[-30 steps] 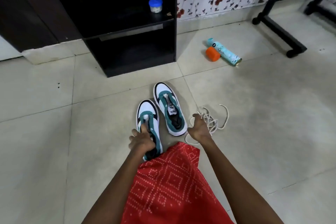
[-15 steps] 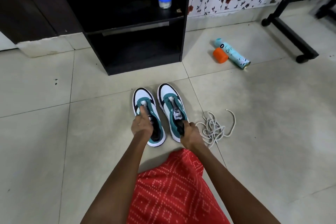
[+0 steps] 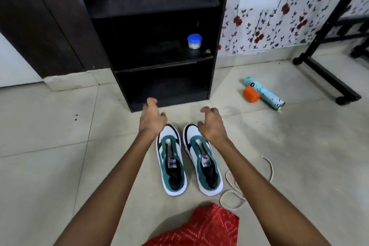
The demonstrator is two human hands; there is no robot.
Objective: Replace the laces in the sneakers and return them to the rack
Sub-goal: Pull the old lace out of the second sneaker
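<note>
Head view: 2 sneakers (image 3: 172,158) lengthwise, toes toward rack (image 3: 155,2), left hand (image 3: 151,120) and right hand (image 3: 211,124) loosely spread, empty, above toes

Soft, even light falls on the pale floor (image 3: 50,126); the rack (image 3: 159,26) is very dark inside. The left hand (image 3: 152,120) and right hand (image 3: 211,124) look slightly blurred. Lines bend near the edges.

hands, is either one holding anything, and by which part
Nothing is held. The left hand and right hand hover empty above the toes of the sneakers; the laces lie loose on the floor.
</note>
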